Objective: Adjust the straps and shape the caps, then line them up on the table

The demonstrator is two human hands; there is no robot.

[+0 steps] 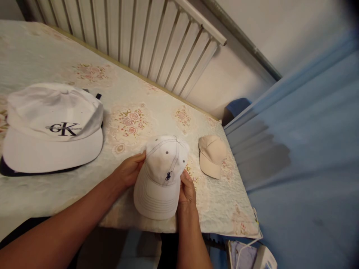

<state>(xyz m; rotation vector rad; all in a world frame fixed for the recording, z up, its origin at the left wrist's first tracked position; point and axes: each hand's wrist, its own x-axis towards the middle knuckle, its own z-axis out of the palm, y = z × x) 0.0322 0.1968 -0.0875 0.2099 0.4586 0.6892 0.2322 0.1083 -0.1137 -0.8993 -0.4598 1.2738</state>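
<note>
A white baseball cap (161,168) with a small dark embroidered figure on its front is held between my two hands, its brim pointing down toward me. My left hand (130,170) grips the cap's left edge, thumb on the outside and fingers partly hidden behind it. On the opposite edge my right hand (187,188) is closed around the rim near the brim. To the left, a larger white cap (53,127) with black lettering rests on the bed. A beige cap (213,155) lies to the right of my hands, apart from them.
The floral quilted cover (157,108) spreads under the caps. Behind it stands a white radiator (134,37) against the wall. A blue curtain (294,160) hangs along the right side. Near the front right corner are a white cable (246,244) and a pale box-like object (265,257).
</note>
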